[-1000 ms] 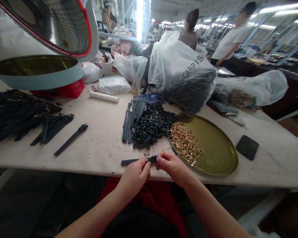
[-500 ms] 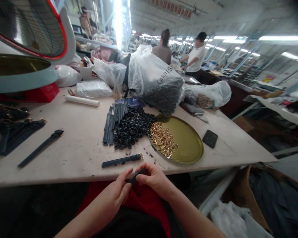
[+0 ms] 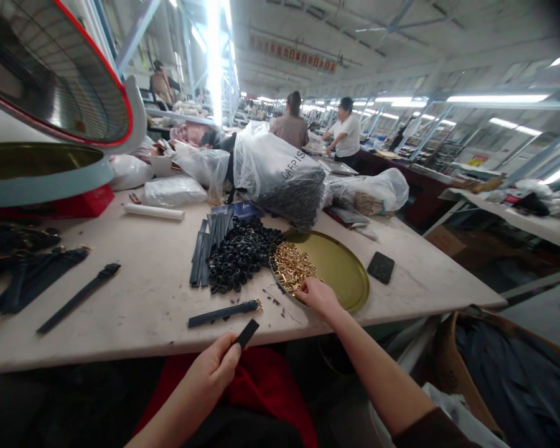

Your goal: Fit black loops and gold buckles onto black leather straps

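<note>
Closest to the person, some red cloth [image 3: 266, 379] shows below the edge of the tabletop [image 3: 144, 311]. Just above the cloth, the left hand [image 3: 221, 361] pinches a dark strip [image 3: 248, 333] between thumb and fingers. The strip's long way slants away from the person and to the right. Its free end points roughly at the small gold buckles [image 3: 290, 264].

On the tabletop just past the strip lies a dark strap [image 3: 221, 313] with gold metal at its right end. It lies almost sideways, and no hand touches it. Farther left, another strap [image 3: 79, 298] lies at a slant.

The two hands are well apart. The right hand [image 3: 320, 295] is farther out, with its fingers bent down at the near edge of the gold buckles. The buckles sit in a heap on the left part of a round gold tray [image 3: 340, 267]. The right hand is much nearer to them than the left. I cannot tell if its fingers hold a buckle.

Just left of the tray is a pile of black loops [image 3: 236, 261], with flat dark strips [image 3: 200, 261] beside it. A flat black thing [image 3: 381, 267] lies right of the tray. Farther back are a white roll [image 3: 154, 212] and a big clear bag [image 3: 275, 171]. Way back, two people [image 3: 292, 129] stand.
</note>
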`<state>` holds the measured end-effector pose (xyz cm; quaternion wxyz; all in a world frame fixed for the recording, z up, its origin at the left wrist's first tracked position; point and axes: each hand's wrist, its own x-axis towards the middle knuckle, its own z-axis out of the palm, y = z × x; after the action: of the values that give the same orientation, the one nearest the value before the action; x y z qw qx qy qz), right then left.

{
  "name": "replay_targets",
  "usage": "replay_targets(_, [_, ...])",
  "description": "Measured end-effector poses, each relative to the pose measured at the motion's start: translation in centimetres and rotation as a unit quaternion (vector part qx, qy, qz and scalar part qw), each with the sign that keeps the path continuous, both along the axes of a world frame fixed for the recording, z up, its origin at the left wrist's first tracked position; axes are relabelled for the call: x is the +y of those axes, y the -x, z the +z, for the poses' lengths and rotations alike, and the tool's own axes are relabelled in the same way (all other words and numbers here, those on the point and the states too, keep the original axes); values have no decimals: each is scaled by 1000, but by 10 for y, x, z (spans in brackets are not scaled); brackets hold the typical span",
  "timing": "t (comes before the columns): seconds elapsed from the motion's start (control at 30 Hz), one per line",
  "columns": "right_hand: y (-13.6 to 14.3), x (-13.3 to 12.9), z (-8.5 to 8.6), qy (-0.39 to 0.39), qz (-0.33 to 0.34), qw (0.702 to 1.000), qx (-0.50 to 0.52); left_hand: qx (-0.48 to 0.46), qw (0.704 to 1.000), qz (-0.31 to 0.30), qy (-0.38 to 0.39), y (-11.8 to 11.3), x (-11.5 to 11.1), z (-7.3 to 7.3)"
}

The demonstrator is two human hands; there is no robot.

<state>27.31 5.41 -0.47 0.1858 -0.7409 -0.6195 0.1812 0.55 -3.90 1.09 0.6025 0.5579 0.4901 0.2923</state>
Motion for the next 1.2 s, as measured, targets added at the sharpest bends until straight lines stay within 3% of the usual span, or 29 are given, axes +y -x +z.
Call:
replay_targets(0.17, [15,-12,0,-34,33,998,46,17,1000,-5,-5,-2,7,-8])
replay_targets(0.27, [40,-28,6,-27,76,980,181,19,1000,12,-16,-8,15,-10])
replay_targets(0.3, [49,-33,8,-13,86,956,281,20,999,15,-21,-10,18,-9])
replay_targets(0.4, [78,-48,10,56,60,838,540,33,998,-3,-55,-12,24,-5])
replay_targets(0.5, [97,-56,7,159,7,737,657,57,993,-37,-92,-9,26,-1])
replay_targets(0.57, [105,-58,4,207,1,709,674,69,991,-55,-99,-6,27,0])
replay_targets(0.63, [111,-60,2,196,18,735,649,74,991,-60,-93,-4,27,0])
replay_targets(0.7, [116,-63,1,134,34,785,604,74,993,-45,-85,-4,26,-1])
replay_targets(0.77, [120,-66,-1,70,26,810,582,74,994,-26,-74,-3,25,-2])
replay_targets(0.93, [131,-74,-7,49,-6,775,630,78,997,-10,-22,0,23,-9])
replay_targets(1.1, [133,-80,-9,55,5,802,595,46,999,-12,19,1,21,-13])
replay_targets(1.2, [134,-82,-9,78,-27,788,611,19,997,-8,76,0,20,-12])
